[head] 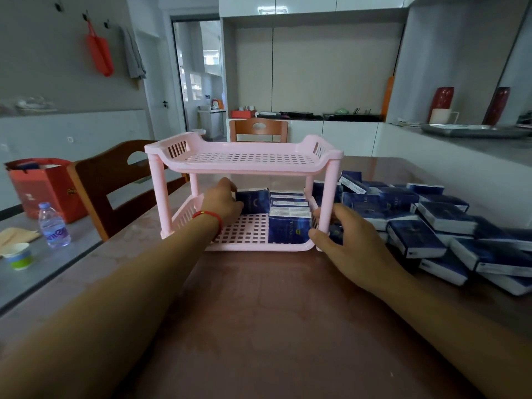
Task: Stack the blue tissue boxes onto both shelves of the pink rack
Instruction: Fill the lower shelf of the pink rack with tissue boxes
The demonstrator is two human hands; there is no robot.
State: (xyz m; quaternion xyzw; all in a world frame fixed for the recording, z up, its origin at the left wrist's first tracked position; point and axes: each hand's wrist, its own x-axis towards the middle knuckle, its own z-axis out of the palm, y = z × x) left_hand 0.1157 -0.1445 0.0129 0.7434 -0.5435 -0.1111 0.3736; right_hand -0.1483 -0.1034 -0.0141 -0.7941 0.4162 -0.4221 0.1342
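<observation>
Head camera view: a pink rack [244, 165] with two slotted shelves stands near the middle of a reddish-brown tabletop [259, 312], its upper shelf bare and its lower shelf holding a row of blue tissue boxes [289, 223] along the right side. At the back of that lower shelf the left hand [223, 204], a red string bracelet [208, 217] at its wrist, reaches in under the upper shelf with fingers curled around another blue box [254, 200], which sits just left of the row. The right hand [342, 234] wraps thumb and fingers around the rack's front right post [326, 203], close to the lower shelf. A loose pile of tissue boxes [431, 226] spreads over the tabletop toward its right edge, just beside the rack. Off the left edge, a lower grey surface carries a plastic water bottle [53, 226], a small paper cup [20, 254] and a red gift bag [40, 185]. Two wooden chairs [115, 182] stand at the left and far edges of the tabletop.
</observation>
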